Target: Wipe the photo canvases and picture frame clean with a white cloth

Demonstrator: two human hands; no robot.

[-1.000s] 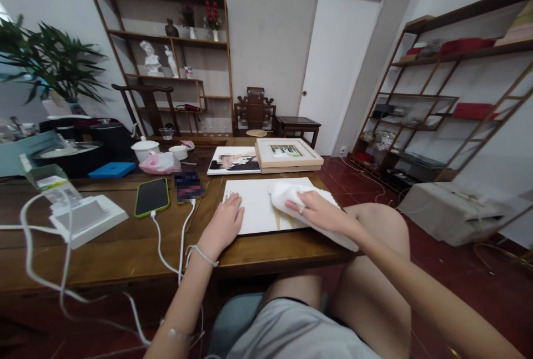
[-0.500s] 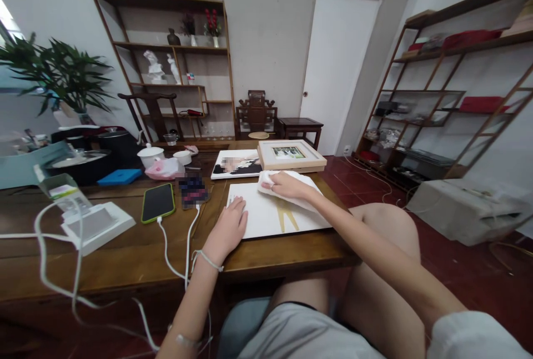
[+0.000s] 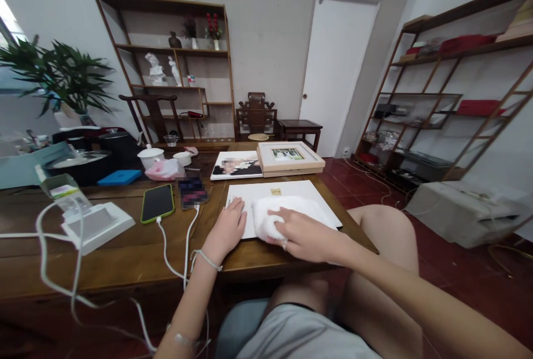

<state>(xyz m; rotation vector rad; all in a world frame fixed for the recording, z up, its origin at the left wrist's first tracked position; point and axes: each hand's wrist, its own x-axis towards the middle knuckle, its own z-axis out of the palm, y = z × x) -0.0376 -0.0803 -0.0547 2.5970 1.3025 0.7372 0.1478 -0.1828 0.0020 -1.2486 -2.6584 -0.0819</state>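
Observation:
A flat white board, with a small gold mark near its far edge, lies on the wooden table in front of me. My left hand rests flat on the board's left edge, fingers stretched out. A white cloth is bunched under my right hand, which grips it and presses it on the near part of the board. The cloth covers much of the board's middle, including where gold strokes were visible.
Behind the board lie a picture panel and a light wooden frame. To the left are a green-edged phone on a white cable, a dark blurred item, a white stand, a pink bag and a blue box.
My right hand has drawn the cloth from the board's far edge towards me, uncovering the small gold mark and covering the gold strokes. My left hand has stayed in place.

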